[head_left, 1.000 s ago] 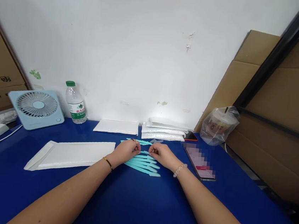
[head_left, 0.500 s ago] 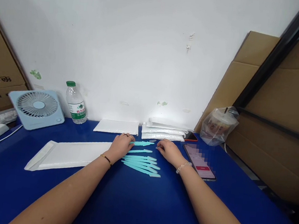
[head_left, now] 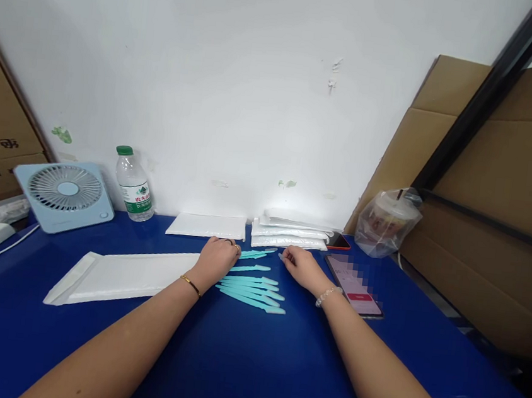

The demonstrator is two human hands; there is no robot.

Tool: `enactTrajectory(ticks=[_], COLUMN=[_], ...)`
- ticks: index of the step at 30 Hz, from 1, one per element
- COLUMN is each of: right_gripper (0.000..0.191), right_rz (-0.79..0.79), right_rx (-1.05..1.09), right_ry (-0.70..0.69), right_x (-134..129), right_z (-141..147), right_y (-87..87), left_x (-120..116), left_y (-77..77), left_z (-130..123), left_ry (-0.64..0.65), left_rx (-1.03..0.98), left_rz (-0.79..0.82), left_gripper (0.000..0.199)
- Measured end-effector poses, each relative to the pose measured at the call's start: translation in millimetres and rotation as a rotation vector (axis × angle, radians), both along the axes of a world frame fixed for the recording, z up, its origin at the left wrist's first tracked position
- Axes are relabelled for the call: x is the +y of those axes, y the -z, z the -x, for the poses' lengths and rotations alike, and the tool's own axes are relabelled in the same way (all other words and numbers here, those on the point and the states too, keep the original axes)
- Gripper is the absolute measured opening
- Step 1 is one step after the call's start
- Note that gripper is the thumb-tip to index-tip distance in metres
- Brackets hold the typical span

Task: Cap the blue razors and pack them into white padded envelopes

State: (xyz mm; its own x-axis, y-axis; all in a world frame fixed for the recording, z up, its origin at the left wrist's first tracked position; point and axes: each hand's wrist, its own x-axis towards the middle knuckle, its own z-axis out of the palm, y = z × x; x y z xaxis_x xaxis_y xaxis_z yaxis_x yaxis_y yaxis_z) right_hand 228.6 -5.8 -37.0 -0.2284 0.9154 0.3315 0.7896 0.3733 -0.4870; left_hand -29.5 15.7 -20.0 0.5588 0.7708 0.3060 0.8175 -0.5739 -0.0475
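Several turquoise eyebrow razors (head_left: 250, 283) lie roughly in a row on the blue table, blades toward the right. My left hand (head_left: 218, 260) is closed around the handle end of an eyebrow razor (head_left: 258, 251) at the far end of the row. Its grip partly hides the handles there. To the right, my right hand (head_left: 300, 267) pinches a small clear piece, like a blade cap (head_left: 281, 257), between thumb and fingers. A gap separates the cap from the held razor's tip.
A white padded envelope (head_left: 129, 276) lies left of the razors. Along the wall are another white packet (head_left: 206, 225) and stacked packets (head_left: 286, 233). A fan (head_left: 67, 194), bottle (head_left: 134, 191), phone (head_left: 356, 287) and bagged drink cup (head_left: 387, 221) stand or lie around.
My left hand has lifted or shifted a razor slightly, so its tip now shows farther back, near the packets. My right hand stays nearly in place, still pinching the clear piece.
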Motion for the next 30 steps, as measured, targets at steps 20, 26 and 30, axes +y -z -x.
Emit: enactTrajectory(ticks=[20, 26, 30], right_gripper=[0.033, 0.034, 0.033], right_rz=[0.269, 0.237, 0.192], right_rx=[0.927, 0.898, 0.866], right_ry=[0.001, -0.021, 0.004], right_x=[0.1, -2.9, -2.8], right_z=[3.2, 6.1, 6.2], right_y=[-10.0, -12.5, -11.8], left_x=[-3.2, -2.4, -3.9], left_y=[-6.9, -6.2, -9.2], left_z=[1.6, 2.0, 1.5], left_ry=[-0.036, -0.041, -0.059], left_rx=[-0.280, -0.295, -0.297], left_rz=[0.223, 0.230, 0.244], left_gripper=[0.017, 0.018, 0.019])
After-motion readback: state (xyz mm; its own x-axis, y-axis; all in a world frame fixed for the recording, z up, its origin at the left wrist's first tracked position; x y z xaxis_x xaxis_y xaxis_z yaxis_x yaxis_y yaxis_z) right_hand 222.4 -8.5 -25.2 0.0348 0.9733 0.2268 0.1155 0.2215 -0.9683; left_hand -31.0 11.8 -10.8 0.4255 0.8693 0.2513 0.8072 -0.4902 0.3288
